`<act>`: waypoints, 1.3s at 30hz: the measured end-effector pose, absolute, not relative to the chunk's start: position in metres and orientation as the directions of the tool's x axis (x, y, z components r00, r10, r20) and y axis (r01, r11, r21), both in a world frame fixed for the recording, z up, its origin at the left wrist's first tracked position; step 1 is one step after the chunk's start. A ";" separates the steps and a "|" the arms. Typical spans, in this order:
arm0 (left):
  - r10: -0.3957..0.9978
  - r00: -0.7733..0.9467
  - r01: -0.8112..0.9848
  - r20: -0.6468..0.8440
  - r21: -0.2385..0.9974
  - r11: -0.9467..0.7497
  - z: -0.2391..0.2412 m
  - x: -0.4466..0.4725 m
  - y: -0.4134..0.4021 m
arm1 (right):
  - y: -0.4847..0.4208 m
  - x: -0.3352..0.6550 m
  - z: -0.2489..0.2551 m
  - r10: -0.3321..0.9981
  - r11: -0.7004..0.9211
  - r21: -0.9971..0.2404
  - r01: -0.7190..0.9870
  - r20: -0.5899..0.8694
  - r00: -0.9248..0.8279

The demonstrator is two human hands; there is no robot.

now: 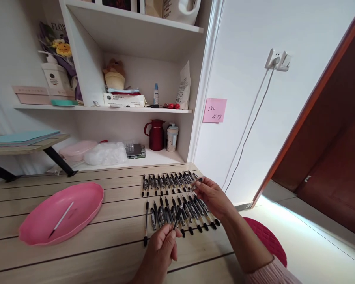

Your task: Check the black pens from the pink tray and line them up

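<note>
My left hand [162, 245] pinches a black pen [178, 217] by its lower end, the pen pointing up and away over the front row. Farther off, my right hand [212, 194] has its thumb and fingers closed on a short, dark piece that looks like a pen cap [197, 183]. Two rows of black and clear pens lie on the wooden table: a front row [192, 213] under and beyond my left hand, and a back row [168, 182]. Shorter capped-looking pieces lie between the pens. One pen [146, 223] lies at the left end of the front row.
At left, a pink plate [90, 197] holds a thin white pen refill [62, 217] with a dark tip. Behind the table stand shelves with a red jug [156, 135], a tumbler [172, 138] and a plastic bag [106, 153]. A red stool [266, 238] is at right.
</note>
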State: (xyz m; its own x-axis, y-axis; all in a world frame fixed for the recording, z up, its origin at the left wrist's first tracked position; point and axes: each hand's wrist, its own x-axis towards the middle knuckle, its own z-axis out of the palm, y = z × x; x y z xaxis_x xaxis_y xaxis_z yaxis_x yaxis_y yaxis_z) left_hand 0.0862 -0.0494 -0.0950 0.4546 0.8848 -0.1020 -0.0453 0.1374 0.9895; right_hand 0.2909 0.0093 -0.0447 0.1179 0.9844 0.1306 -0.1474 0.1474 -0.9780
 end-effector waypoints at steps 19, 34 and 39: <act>0.890 0.431 -0.039 -0.152 0.982 0.186 -0.092 0.085 -0.050 | -0.009 0.253 -0.047 0.987 0.132 -0.938 -0.320 0.154 -0.042; 0.937 0.344 0.037 -0.069 0.998 0.060 -0.091 0.085 -0.052 | -0.018 0.237 -0.057 0.960 0.059 -0.968 -0.246 0.123 -0.253; 0.958 0.287 0.128 -0.006 0.991 -0.032 -0.081 0.085 -0.055 | -0.022 0.234 -0.057 0.964 0.066 -0.968 -0.242 0.124 -0.234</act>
